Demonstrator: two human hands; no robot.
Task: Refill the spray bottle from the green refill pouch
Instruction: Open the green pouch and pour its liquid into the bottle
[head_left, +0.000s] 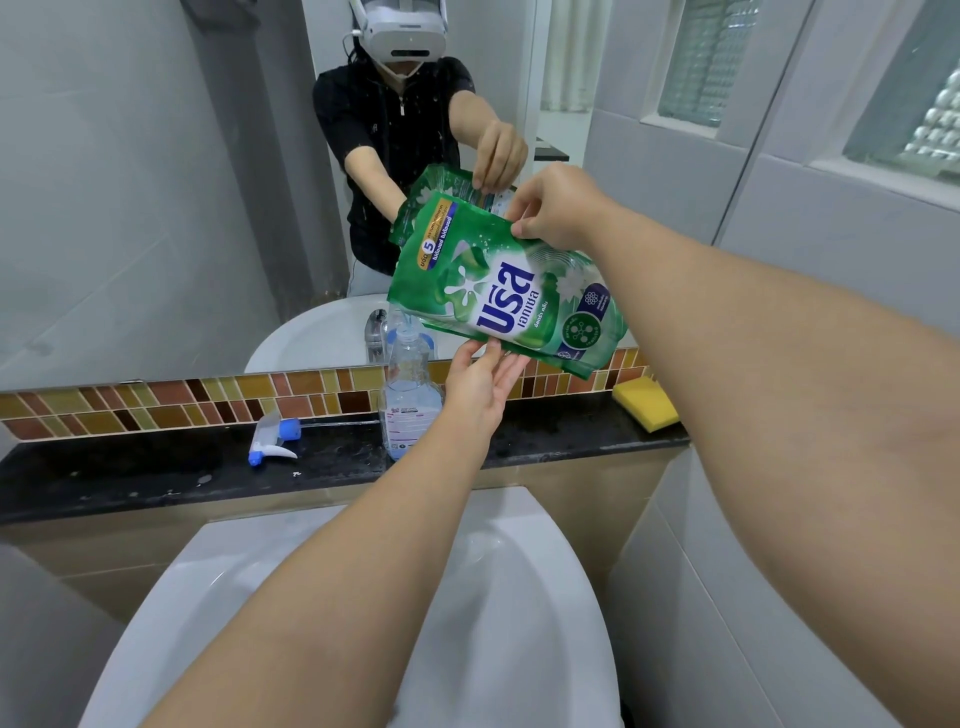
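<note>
The left hand (480, 387) is open, palm up, fingers cupping the lower edge of the green refill pouch (506, 293). The right hand (553, 208) pinches the pouch's upper edge, holding it tilted over the open neck of the spray bottle (408, 384) standing on the dark ledge (130, 473). The trigger head (272, 439) lies left; a yellow sponge (647, 402) right

The room is bright with soft, even light. Daylight comes through the window (906, 111), up and right of the hands. Shadows are faint. Edges bend like a fishbowl. Everything looks sharp.
</note>
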